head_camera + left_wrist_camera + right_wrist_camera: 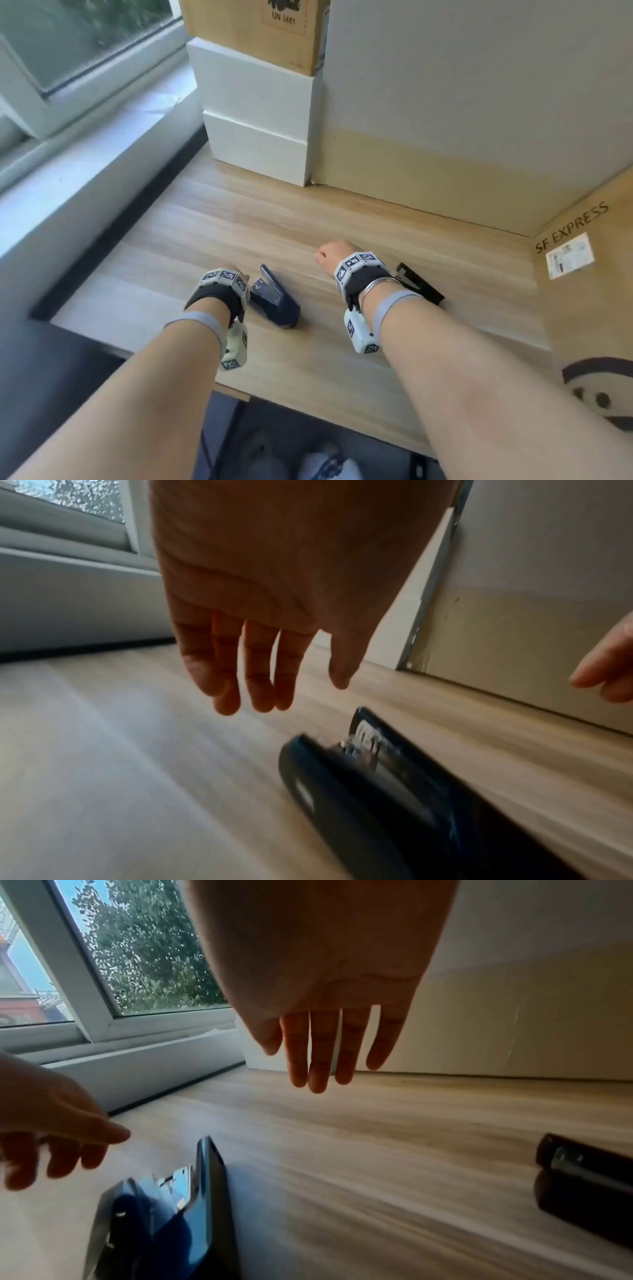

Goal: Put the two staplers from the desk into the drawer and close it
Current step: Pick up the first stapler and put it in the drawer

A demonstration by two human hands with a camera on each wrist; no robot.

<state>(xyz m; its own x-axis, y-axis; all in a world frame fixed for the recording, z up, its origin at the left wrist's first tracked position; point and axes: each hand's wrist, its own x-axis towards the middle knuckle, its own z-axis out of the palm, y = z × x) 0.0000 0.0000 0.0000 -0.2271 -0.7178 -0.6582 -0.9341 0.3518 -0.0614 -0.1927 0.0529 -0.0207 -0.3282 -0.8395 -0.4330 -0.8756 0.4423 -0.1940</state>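
A dark blue stapler [274,301] lies on its side on the wooden desk [239,222], just right of my left wrist. It also shows below my left hand [294,696], whose fingers hang straight and hold nothing above the desk. A black stapler [419,282] lies to the right of my right wrist. My right hand [329,255] hovers between the two staplers, fingers straight and empty [298,1066]. In the right wrist view the blue stapler [178,1210] is at lower left and the black stapler [582,1177] at right. No drawer shows in any view.
Stacked white boxes [260,137] with a cardboard box [253,31] on top stand at the back. A large pale panel [462,102] walls the rear. An SF EXPRESS carton [589,274] stands at right. A window sill [68,154] runs along the left.
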